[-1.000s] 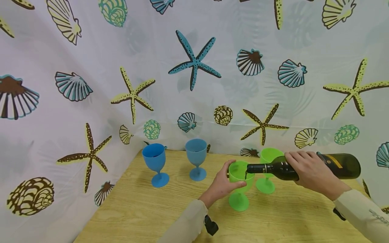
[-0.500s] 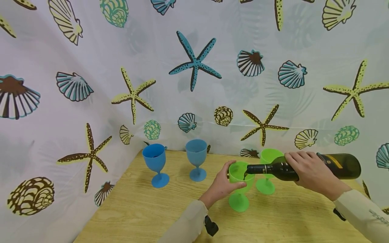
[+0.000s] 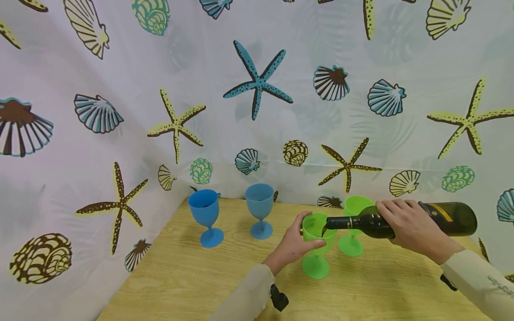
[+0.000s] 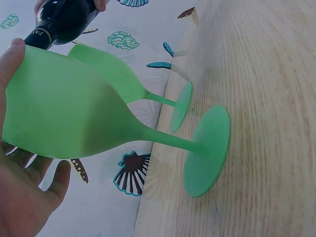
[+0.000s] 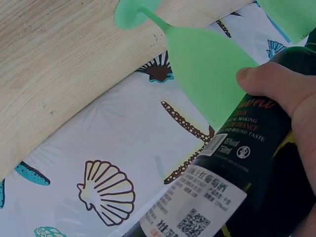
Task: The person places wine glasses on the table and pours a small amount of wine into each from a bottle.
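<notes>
My left hand (image 3: 294,242) holds the bowl of the nearer green goblet (image 3: 317,264), its thumb on the near side and fingers round the left. The goblet's base stands on the wooden table. With my right hand (image 3: 413,227) I grip a dark wine bottle (image 3: 458,219) round its body, tipped almost level. Its mouth lies over the goblet's rim, and dark liquid (image 3: 324,231) runs down from it into the bowl. In the right wrist view, my thumb presses on the bottle's label (image 5: 195,207). Behind the bottle's neck stands a second green goblet (image 3: 351,246), partly hidden.
Two blue goblets stand at the back left: a darker one (image 3: 204,209) with dark liquid inside, and a lighter one (image 3: 259,205). The wooden table (image 3: 192,281) meets a white curtain (image 3: 281,125) printed with shells and starfish at the back and left.
Both hands, the bottle and the goblets keep their places. The stream of liquid at the bottle's mouth has shifted slightly left and now slants along the bowl.
</notes>
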A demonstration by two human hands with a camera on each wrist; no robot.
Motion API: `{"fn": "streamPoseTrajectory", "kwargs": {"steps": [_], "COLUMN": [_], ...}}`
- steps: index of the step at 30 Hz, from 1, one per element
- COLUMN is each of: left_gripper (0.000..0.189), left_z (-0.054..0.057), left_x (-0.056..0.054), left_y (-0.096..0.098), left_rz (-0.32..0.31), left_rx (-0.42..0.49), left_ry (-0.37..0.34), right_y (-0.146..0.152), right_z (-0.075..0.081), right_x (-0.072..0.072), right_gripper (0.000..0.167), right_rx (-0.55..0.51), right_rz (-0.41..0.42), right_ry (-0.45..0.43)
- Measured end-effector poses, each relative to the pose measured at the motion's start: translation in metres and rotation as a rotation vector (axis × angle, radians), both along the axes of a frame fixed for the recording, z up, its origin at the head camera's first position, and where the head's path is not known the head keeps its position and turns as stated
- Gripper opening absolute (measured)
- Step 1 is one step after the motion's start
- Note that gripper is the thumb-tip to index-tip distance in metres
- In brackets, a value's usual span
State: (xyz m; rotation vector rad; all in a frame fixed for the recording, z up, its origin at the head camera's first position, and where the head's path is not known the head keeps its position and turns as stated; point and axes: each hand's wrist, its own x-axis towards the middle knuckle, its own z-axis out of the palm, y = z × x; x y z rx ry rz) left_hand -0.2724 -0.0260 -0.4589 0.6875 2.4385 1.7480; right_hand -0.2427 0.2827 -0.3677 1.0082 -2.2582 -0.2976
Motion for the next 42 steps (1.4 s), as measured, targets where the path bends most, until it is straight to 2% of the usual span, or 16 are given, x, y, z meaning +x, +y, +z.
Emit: {"fn": "streamPoseTrajectory", "kwargs": {"steps": [11, 32, 42], "left_gripper": [0.083, 0.083, 0.084], "left_z": [-0.0027, -0.0007, -0.001], "left_x": [-0.0016, -0.0003, -0.0011], "left_y": [-0.0003, 0.0002, 0.0011], "left_rz": [-0.012, -0.001, -0.001], "left_rx": [0.013, -0.005, 0.023], "left_ry": [-0.001, -0.006, -0.024], "right_y": [-0.0011, -0.0014, -0.0013], "right_z": [-0.0001, 0.0006, 0.0012], "right_x": [-0.0001, -0.0005, -0.0003], "right_gripper": [0.092, 0.09, 0.091], "right_rx": [0.001, 0.013, 0.011], "right_rz": [-0.005, -0.006, -0.007], "right_ry": [-0.01, 0.008, -0.009]}}
